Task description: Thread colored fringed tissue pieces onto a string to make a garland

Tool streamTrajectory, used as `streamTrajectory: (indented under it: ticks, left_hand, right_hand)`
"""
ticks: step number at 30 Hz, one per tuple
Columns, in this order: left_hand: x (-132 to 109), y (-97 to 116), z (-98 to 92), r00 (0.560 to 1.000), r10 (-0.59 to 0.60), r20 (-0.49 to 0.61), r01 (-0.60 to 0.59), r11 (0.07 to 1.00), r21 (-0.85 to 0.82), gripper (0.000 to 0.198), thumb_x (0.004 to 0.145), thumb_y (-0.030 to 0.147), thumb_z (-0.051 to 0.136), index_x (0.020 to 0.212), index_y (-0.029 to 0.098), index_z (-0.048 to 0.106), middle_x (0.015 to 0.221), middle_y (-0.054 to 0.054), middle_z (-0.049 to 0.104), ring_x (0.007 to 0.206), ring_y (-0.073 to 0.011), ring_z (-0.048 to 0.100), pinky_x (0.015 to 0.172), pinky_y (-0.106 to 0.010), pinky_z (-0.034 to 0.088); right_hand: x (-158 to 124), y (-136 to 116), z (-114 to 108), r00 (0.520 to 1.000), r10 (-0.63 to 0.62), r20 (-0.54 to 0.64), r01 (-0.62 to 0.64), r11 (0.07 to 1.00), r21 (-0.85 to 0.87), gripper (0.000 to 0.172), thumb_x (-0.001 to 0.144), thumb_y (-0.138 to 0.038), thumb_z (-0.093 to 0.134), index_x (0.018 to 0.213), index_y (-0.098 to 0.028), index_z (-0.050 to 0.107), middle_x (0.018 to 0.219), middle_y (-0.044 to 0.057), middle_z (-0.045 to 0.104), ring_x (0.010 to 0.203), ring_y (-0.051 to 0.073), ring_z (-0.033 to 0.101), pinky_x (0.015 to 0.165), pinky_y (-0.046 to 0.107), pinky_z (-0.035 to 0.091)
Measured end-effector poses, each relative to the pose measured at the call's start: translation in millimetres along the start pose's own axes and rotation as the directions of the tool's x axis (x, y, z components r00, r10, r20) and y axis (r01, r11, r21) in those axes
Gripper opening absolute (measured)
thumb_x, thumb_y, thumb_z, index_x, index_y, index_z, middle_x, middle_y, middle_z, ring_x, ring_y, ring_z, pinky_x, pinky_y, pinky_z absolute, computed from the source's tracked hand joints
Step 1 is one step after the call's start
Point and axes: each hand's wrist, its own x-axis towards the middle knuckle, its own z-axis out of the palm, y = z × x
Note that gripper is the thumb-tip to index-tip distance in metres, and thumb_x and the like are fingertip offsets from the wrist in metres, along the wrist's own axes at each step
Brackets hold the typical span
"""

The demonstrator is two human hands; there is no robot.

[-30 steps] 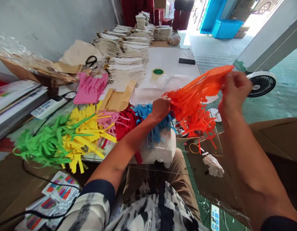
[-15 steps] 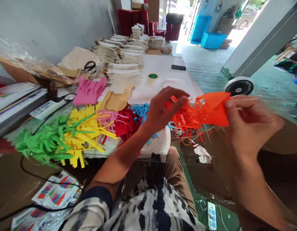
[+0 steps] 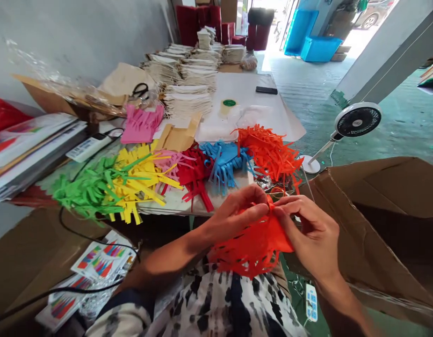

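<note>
Over my lap hangs a piece of orange fringed tissue paper (image 3: 251, 248), its cut strips dangling below. My left hand (image 3: 242, 210) pinches its top edge from the left. Close beside it, my right hand (image 3: 307, 229) pinches the same edge with thumb and fingertips. Just beyond, at the table's right corner, lies a pile of orange fringed paper (image 3: 269, 150). To its left are blue fringed paper (image 3: 225, 159), dark red fringed paper (image 3: 195, 171), yellow fringed paper (image 3: 135, 173) and green fringed paper (image 3: 88, 187).
An open cardboard box (image 3: 378, 224) stands at the right, behind it a white fan (image 3: 358, 119). Farther up the table are stacks of cream fringed paper (image 3: 191, 98), a tape roll (image 3: 229, 102), a phone (image 3: 266, 90) and scissors (image 3: 140, 90). Pink fringed paper (image 3: 142, 124) lies left.
Both hands have come down and closer together over my lap with the orange fringed tissue paper. The view has shifted, and the orange pile on the table shows now.
</note>
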Motion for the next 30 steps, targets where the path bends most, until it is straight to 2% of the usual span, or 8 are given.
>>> streamTrajectory:
  ticks: [6,10,13,17,19,25,28,30]
  left_hand:
    - [-4,-10,7.9,0.998,0.002,-0.060,0.017,0.952,0.306,0.027,0.091,0.043,0.076,0.097,0.019,0.065,0.092,-0.002,0.066,0.086,-0.0162,0.058,0.083,-0.030,0.048]
    - [-3,-12,4.4,0.989,-0.135,0.057,0.126,0.983,0.131,0.021,0.094,0.037,0.071,0.093,0.018,0.062,0.086,0.000,0.060,0.078,-0.0133,0.054,0.072,-0.025,0.045]
    - [-1,-13,-1.6,0.948,-0.263,0.181,0.277,0.959,-0.060,0.031,0.088,0.042,0.079,0.096,0.018,0.061,0.086,0.000,0.062,0.073,-0.0118,0.056,0.067,-0.024,0.046]
    - [0,-11,-17.0,0.877,-0.414,0.243,0.455,0.879,-0.142,0.041,0.082,0.044,0.087,0.096,0.018,0.059,0.083,0.001,0.066,0.065,-0.0092,0.060,0.060,-0.021,0.047]
    - [0,-9,-30.7,0.845,-0.473,0.250,0.509,0.854,-0.107,0.044,0.080,0.041,0.090,0.100,0.019,0.059,0.083,0.001,0.068,0.063,-0.0089,0.062,0.059,-0.020,0.048]
    - [4,-7,-83.8,0.921,-0.384,-0.061,0.370,0.819,0.437,0.049,0.086,0.038,0.084,0.127,0.022,0.063,0.085,0.002,0.073,0.069,-0.0144,0.069,0.063,-0.024,0.052]
    - [2,-12,-89.3,0.965,-0.031,-0.262,0.242,0.499,0.833,0.047,0.091,0.033,0.080,0.134,0.022,0.066,0.109,-0.007,0.078,0.100,-0.0254,0.074,0.089,-0.039,0.059]
    - [-1,-22,-78.5,0.976,0.151,-0.158,0.097,0.348,0.933,0.052,0.091,0.040,0.081,0.138,0.021,0.065,0.130,-0.013,0.074,0.126,-0.0312,0.068,0.111,-0.049,0.053]
  right_hand:
    - [-13,7,0,0.995,0.100,0.000,-0.100,0.994,-0.047,0.020,0.100,-0.035,0.070,0.082,-0.028,0.072,0.103,0.005,0.075,0.099,0.025,0.070,0.090,0.040,0.054]
    - [-11,28,-7,0.956,0.215,0.202,-0.252,0.950,0.184,0.029,0.102,-0.054,0.063,0.116,-0.030,0.072,0.133,0.008,0.071,0.125,0.027,0.066,0.105,0.041,0.055]
    - [-17,50,-4,0.870,0.313,0.382,-0.444,0.834,0.327,0.050,0.097,-0.068,0.061,0.132,-0.033,0.069,0.141,0.008,0.069,0.129,0.029,0.066,0.109,0.044,0.055]
    - [-28,66,-1,0.687,0.448,0.572,-0.704,0.604,0.373,0.049,0.085,-0.069,0.075,0.106,-0.026,0.076,0.102,0.008,0.077,0.087,0.025,0.073,0.079,0.039,0.062]
    - [-25,68,-4,0.657,0.479,0.582,-0.738,0.566,0.368,0.045,0.081,-0.064,0.081,0.100,-0.024,0.074,0.089,0.005,0.073,0.073,0.020,0.067,0.067,0.033,0.056]
    - [17,80,-5,0.812,0.468,0.348,-0.504,0.864,0.013,0.037,0.086,-0.055,0.081,0.086,-0.023,0.063,0.079,-0.001,0.063,0.068,0.015,0.054,0.062,0.026,0.041]
    - [32,95,11,0.875,0.393,0.283,-0.324,0.910,-0.260,0.030,0.088,-0.050,0.075,0.093,-0.023,0.063,0.083,0.001,0.069,0.074,0.019,0.061,0.069,0.030,0.042]
    - [35,103,21,0.881,0.383,0.278,-0.249,0.875,-0.416,0.026,0.089,-0.046,0.071,0.097,-0.023,0.062,0.081,0.002,0.071,0.071,0.021,0.063,0.067,0.031,0.041]
